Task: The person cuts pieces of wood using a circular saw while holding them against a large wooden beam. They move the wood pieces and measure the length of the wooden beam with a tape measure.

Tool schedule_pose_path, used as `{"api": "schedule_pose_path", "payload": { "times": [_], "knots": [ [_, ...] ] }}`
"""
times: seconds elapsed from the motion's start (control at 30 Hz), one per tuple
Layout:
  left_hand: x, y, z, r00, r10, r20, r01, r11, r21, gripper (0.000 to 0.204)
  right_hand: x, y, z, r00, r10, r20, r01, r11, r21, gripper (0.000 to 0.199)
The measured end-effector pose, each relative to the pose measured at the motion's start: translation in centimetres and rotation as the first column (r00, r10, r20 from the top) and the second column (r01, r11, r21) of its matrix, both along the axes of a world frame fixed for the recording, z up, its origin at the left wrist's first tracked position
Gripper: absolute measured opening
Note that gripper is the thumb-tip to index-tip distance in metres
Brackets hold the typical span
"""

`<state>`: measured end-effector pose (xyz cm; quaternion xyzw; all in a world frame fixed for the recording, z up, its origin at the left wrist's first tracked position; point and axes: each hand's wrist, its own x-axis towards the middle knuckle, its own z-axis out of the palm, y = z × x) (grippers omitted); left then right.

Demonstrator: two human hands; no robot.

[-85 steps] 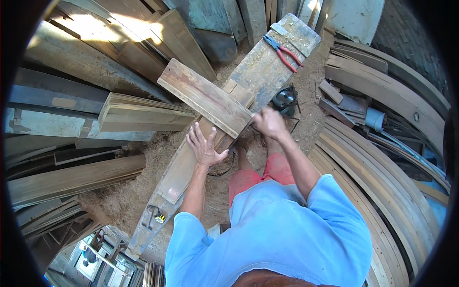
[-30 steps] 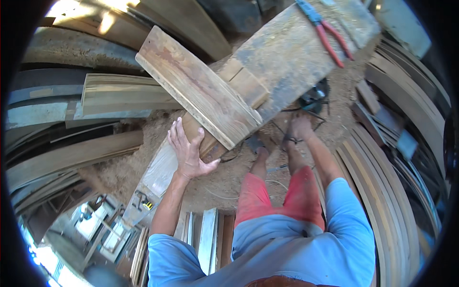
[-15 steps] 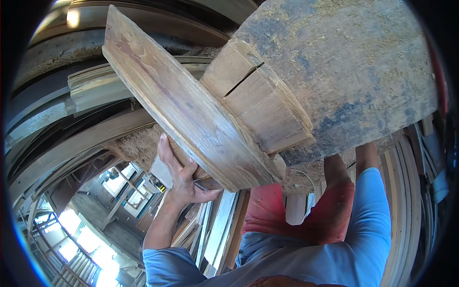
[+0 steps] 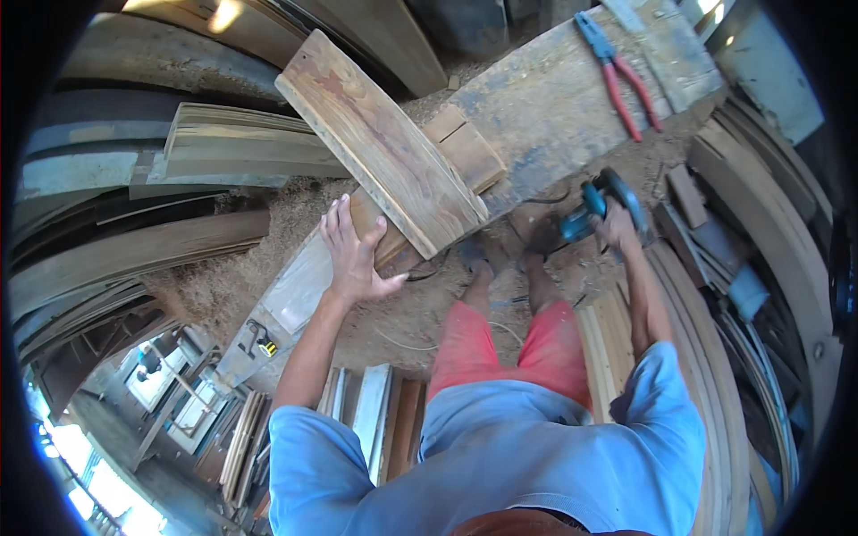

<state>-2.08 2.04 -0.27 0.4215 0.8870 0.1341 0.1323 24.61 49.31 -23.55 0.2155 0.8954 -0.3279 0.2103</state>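
Red-handled pliers (image 4: 621, 76) lie at the far end of my surface (image 4: 572, 98). A small yellow tape measure (image 4: 262, 340) sits at its near end. Curved planks (image 4: 769, 268) are stacked to my right.

I see a long, worn bench (image 4: 554, 98) running diagonally, dusted with sawdust. On it lie a board (image 4: 380, 143) laid crosswise over a block (image 4: 465, 152), red-handled pliers (image 4: 617, 71) near the far end, and a tape measure (image 4: 261, 339) at the near end.

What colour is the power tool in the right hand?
Teal-blue power tool with black parts, in the head view, under the right hand.
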Motion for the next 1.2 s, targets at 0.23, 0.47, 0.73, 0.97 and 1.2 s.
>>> {"api": "schedule_pose_path", "payload": {
  "times": [0.23, 0.47, 0.73, 0.97, 1.2],
  "knots": [
    [-0.1, 0.3, 0.5, 0.999, 0.032, -0.016, -0.033, 0.999, -0.040, 0.120, 1.9, -3.0, 16.0, 0.652, -0.631, 0.420, 0.698, 0.283, -0.658, 0.029],
    [0.3, 0.1, 0.3, 0.998, 0.058, 0.007, -0.057, 0.995, -0.086, 0.121, -1.6, -8.3, 26.4, 0.736, -0.663, 0.137, 0.573, 0.502, -0.647, 0.028],
    [2.8, 0.6, 0.0, 0.994, -0.112, 0.018, 0.113, 0.992, -0.057, 0.078, 0.9, -9.9, 33.5, 0.738, -0.668, 0.094, 0.604, 0.592, -0.533, 0.030],
    [2.8, 0.9, 0.4, 0.993, -0.099, 0.066, 0.106, 0.987, -0.119, 0.075, 3.7, -12.3, 33.3, 0.666, -0.738, 0.110, 0.667, 0.523, -0.530, 0.026],
    [2.9, 0.7, 0.0, 0.996, -0.081, 0.031, 0.084, 0.990, -0.110, 0.075, 2.7, -14.0, 36.9, 0.691, -0.723, 0.032, 0.614, 0.562, -0.554, 0.033]
  ]
}}
